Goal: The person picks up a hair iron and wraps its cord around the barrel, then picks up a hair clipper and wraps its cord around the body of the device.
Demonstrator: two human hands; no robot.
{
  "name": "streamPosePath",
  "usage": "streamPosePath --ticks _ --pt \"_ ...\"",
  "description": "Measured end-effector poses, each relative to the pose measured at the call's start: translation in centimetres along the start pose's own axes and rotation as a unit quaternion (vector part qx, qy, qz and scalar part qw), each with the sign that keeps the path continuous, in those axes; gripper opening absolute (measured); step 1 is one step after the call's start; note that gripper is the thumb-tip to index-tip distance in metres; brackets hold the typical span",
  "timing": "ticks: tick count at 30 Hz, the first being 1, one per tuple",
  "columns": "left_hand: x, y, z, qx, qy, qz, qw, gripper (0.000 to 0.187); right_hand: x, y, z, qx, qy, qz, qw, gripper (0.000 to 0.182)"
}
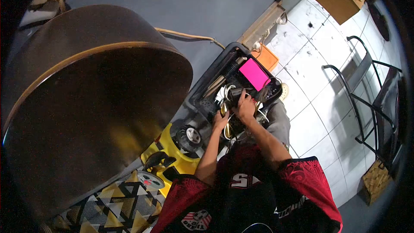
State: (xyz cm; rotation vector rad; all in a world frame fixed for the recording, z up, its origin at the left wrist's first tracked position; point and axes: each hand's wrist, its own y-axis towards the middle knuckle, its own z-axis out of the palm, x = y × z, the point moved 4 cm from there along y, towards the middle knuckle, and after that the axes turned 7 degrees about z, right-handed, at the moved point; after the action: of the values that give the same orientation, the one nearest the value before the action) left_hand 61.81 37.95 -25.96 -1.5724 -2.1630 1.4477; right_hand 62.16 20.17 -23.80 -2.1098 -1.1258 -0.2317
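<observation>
My right hand [246, 109] is closed on a dark, blocky object [235, 95], whose exact kind I cannot make out. Just to its left, my left hand [220, 121] has its fingers curled beside a tangle of white cable [221, 94] and a yellowish loop; what it grips is partly hidden. Both hands are over the near end of a black plastic crate [196, 90]. Inside the crate, a bright pink rectangular piece [254, 74] lies beyond my right hand. Several long tools with dark and wooden-looking handles [214, 86] rest along the crate's left side.
A large dark brown, round-edged piece [99, 103] fills the left. A yellow toy vehicle [186, 143] with black wheels stands near my left arm. An orange container [265, 57] sits behind the crate. A black metal-framed chair [366, 86] stands on white floor tiles [317, 123] at right.
</observation>
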Motion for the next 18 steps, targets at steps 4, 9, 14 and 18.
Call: streamPosePath --ticks 4,9,14,18 --pt "0.7 -0.3 -0.5 -0.022 -0.062 -0.067 0.996 0.102 -0.4 -0.2 -1.4 0.002 0.093 0.006 0.996 0.103" --pt "1.7 -0.8 -0.4 -0.015 -0.230 -0.131 0.964 0.097 -1.1 0.7 -1.3 0.070 0.127 0.038 0.989 0.109" --pt "3.8 0.7 0.1 -0.050 -0.401 -0.099 0.909 0.081 -0.9 0.6 -1.6 0.057 0.109 0.029 0.992 0.110" --pt "3.3 -0.5 -0.1 -0.086 -0.307 -0.020 0.948 0.099 -1.2 0.6 -1.0 0.025 0.080 -0.001 0.997 0.108"
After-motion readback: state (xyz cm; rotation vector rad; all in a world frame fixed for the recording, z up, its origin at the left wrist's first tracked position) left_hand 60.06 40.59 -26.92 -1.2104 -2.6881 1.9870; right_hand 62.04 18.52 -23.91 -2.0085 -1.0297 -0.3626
